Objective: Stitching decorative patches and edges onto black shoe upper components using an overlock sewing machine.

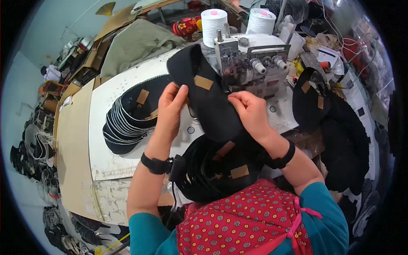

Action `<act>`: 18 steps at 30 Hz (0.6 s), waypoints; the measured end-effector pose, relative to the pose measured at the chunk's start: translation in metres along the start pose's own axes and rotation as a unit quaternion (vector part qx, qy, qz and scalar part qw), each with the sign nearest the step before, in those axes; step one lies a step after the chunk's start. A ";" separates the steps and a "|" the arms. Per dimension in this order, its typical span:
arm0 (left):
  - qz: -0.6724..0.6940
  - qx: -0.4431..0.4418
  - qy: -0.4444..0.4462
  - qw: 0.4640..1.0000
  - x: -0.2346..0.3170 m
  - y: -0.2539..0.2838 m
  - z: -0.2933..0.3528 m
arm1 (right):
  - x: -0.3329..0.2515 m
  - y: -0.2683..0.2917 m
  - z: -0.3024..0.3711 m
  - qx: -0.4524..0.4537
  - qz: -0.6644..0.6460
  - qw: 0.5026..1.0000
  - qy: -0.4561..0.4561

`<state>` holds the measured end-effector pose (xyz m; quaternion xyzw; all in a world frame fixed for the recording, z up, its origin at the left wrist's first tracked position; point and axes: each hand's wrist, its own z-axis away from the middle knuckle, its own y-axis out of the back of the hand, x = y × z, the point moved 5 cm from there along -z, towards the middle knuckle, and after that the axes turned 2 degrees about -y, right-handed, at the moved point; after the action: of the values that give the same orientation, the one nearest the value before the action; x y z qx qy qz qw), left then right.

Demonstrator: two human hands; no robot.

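Note:
Between my hands is a black looped fabric piece [212,108] with a tan patch on it, held up in front of an overlock sewing machine [255,63]. My left hand [172,104] is closed on its left edge, thumb on top. With thumb and fingertips my right hand [250,112] pinches the right edge, close to the machine's needle area. On the white table to the left lies a stack of similar black pieces [127,123], their edges trimmed with white stitching. Below my hands, against my lap, rests another stack of black pieces [199,174] with tan patches.
Two white thread cones [213,27] [260,21] stand behind the machine. More black pieces [312,100] hang at the right beside a dark fabric heap [346,140]. A grey-green cloth [138,46] covers something at the back left. Cardboard [74,148] borders the table's left side.

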<state>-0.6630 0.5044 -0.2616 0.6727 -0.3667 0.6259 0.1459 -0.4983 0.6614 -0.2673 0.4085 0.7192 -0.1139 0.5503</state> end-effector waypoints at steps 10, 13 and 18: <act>-0.186 0.081 0.164 0.965 0.013 0.052 -0.010 | -0.020 -0.008 0.025 -0.032 0.222 0.941 0.254; -0.319 -0.021 0.315 0.894 0.033 0.037 0.044 | -0.025 0.001 0.022 -0.039 0.257 0.940 0.220; -0.276 -0.208 0.166 0.924 0.032 -0.042 0.071 | -0.027 0.014 0.009 -0.054 0.191 0.960 0.196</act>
<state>-0.5838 0.4768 -0.2330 0.5885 -0.2589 0.5732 0.5079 -0.4808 0.6527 -0.2429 0.5220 0.7268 0.1147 0.4313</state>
